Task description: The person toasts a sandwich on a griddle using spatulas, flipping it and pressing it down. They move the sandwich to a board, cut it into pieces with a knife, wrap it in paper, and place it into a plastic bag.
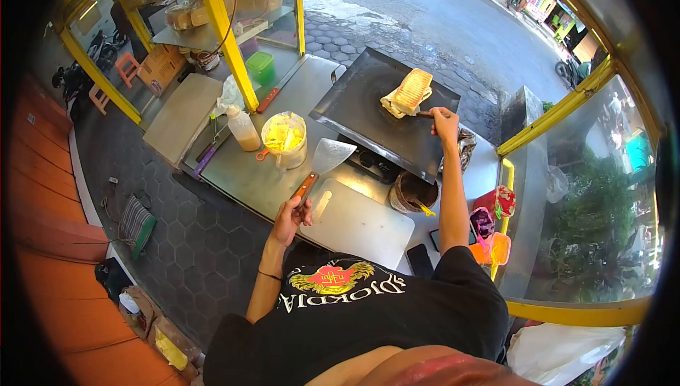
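Observation:
My left hand point(289, 220) is closed round the wooden handle of a wide metal scraper point(331, 156), its blade raised above the counter beside the margarine tub point(284, 138). Over the right part of the black griddle point(368, 117), my right hand point(445, 122) grips the dark handle of a second spatula point(425, 115). Grilled bread point(412, 90) with brown stripes lies at that spatula's far end, folded or stacked over paler pieces. Its blade is hidden by the bread. A metal board point(361, 219) lies in front of the griddle.
A sauce bottle point(244, 128) stands left of the tub, near a green container point(261, 67). Right of the board are a dark bucket point(411, 193), a phone point(419, 261) and an orange container point(491, 250). Yellow posts point(230, 39) frame the stall.

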